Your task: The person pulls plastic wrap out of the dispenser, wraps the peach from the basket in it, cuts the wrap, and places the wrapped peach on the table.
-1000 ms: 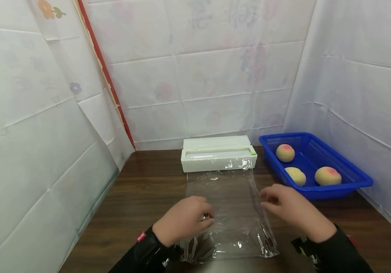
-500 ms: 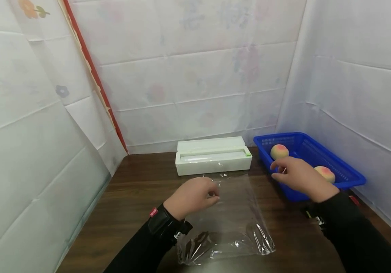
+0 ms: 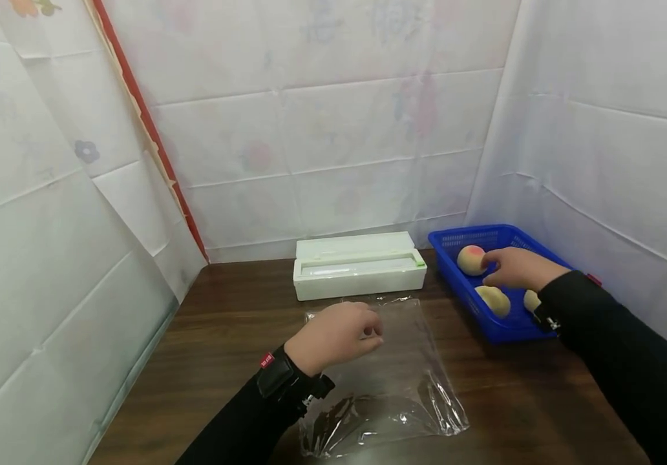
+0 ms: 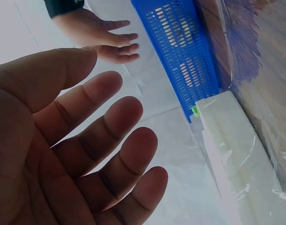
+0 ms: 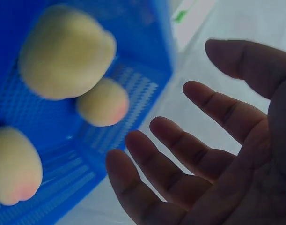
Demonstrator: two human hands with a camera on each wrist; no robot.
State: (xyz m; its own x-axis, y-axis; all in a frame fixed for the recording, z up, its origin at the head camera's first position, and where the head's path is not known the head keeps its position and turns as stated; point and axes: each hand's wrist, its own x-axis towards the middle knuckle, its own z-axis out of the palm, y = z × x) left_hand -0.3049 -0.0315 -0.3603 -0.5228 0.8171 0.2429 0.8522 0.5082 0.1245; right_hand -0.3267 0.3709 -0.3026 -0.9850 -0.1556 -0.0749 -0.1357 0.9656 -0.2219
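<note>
My right hand (image 3: 516, 268) hovers over the blue basket (image 3: 446, 284), its fingers loosely bent with nothing between them. Inside lie a pink-topped peach (image 3: 471, 260) near the fingertips, a yellowish peach (image 3: 494, 301) below them, and another peach (image 3: 531, 300) partly covered by my sleeve. In the right wrist view all the peaches show, the nearest peach (image 5: 65, 51) blurred. My left hand (image 3: 336, 336) hangs relaxed above a sheet of clear plastic film (image 3: 391, 368), which lies on the table. The left wrist view shows its fingers (image 4: 123, 117) spread and holding nothing.
Behind the film stands a white box (image 3: 359, 282) with its lid raised, a film roll (image 3: 357, 266) inside and a green piece (image 3: 420, 263) at its right end. White sheeting (image 3: 322, 129) encloses the brown wooden table (image 3: 205, 361) at the back and both sides.
My right hand has moved from beside the film's right edge up and right to over the basket. My left hand has shifted slightly up and right. The view has turned a little right.
</note>
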